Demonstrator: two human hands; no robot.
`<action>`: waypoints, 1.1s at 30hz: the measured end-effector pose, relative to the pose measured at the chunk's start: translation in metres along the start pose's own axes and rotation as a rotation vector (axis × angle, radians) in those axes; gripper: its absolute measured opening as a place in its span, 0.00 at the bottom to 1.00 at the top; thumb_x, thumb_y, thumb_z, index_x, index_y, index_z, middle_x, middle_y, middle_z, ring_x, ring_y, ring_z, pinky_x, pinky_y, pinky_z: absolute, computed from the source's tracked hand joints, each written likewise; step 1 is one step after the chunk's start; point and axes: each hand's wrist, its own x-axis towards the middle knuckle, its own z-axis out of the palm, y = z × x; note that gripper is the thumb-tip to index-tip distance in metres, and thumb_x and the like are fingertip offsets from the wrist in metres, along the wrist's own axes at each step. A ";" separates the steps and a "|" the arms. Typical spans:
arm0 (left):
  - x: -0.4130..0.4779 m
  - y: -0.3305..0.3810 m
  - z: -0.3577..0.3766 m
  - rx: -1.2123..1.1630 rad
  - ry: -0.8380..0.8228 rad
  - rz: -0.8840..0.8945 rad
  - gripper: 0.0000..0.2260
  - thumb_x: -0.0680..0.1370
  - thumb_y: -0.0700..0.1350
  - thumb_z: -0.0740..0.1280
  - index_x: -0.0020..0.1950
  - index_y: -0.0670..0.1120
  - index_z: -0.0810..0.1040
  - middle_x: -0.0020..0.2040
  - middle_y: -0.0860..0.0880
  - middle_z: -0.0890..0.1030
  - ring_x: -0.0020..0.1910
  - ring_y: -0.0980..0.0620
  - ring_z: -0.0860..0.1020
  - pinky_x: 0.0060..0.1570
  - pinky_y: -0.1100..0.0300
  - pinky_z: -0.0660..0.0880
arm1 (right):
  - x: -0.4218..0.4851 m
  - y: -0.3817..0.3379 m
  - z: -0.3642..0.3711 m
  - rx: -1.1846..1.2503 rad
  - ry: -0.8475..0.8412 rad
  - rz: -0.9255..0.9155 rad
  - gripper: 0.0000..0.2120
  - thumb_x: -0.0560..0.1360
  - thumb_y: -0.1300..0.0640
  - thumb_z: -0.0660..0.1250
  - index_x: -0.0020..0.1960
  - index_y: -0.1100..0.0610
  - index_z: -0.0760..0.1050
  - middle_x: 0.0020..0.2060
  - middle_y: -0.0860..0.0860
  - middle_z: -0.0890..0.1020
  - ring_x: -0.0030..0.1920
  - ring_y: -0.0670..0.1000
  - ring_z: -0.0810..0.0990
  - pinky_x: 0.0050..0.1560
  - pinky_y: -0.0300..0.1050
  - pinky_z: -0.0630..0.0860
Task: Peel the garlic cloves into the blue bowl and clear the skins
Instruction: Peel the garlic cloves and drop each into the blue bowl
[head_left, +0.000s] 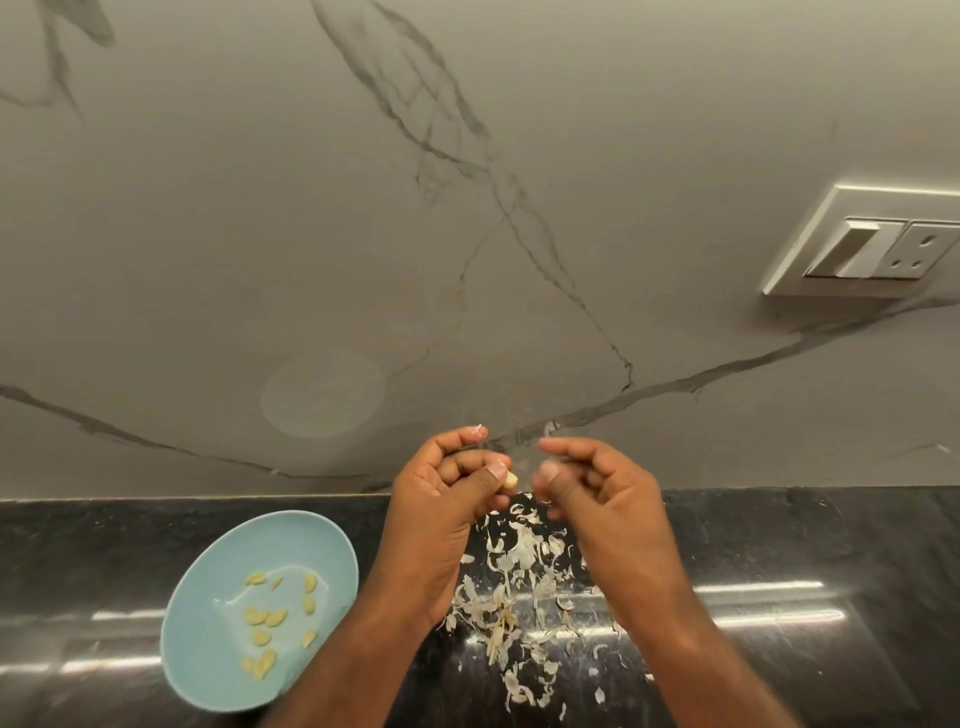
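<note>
My left hand (452, 493) is raised over the black counter and pinches a pale garlic clove (510, 480) between thumb and fingers; a scrap of skin sticks to its forefinger tip. My right hand (597, 493) is level with it, a short gap to the right, with fingers curled and thumb meeting the fingertips; whether it holds a bit of skin I cannot make out. The blue bowl (218, 670) stands at the lower left with several peeled cloves (267, 618) inside. A scatter of dry garlic skins (519, 587) lies on the counter beneath and between my hands.
The glossy black counter (779, 571) runs across the bottom and meets a grey marble-veined wall (363, 208). A white switch and socket plate (872, 249) is fixed to the wall at the upper right.
</note>
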 end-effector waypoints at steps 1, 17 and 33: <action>0.000 -0.001 0.001 0.014 0.005 0.011 0.14 0.75 0.31 0.69 0.59 0.41 0.76 0.41 0.45 0.83 0.38 0.52 0.82 0.39 0.62 0.80 | 0.000 0.001 0.001 -0.099 -0.079 0.013 0.16 0.76 0.58 0.72 0.58 0.41 0.79 0.48 0.48 0.84 0.48 0.45 0.83 0.50 0.43 0.81; -0.008 0.001 -0.010 0.198 -0.147 -0.024 0.11 0.77 0.32 0.67 0.48 0.44 0.87 0.41 0.43 0.85 0.40 0.51 0.79 0.41 0.61 0.77 | 0.004 0.007 0.010 -0.331 -0.005 -0.497 0.07 0.74 0.62 0.74 0.50 0.54 0.85 0.43 0.43 0.86 0.47 0.45 0.85 0.48 0.39 0.81; -0.003 -0.004 -0.011 0.167 0.013 0.026 0.09 0.76 0.33 0.69 0.52 0.42 0.84 0.42 0.44 0.85 0.40 0.52 0.82 0.44 0.62 0.80 | 0.012 -0.003 0.010 -0.269 -0.131 -0.103 0.19 0.79 0.59 0.68 0.64 0.39 0.72 0.53 0.40 0.80 0.49 0.43 0.81 0.51 0.43 0.80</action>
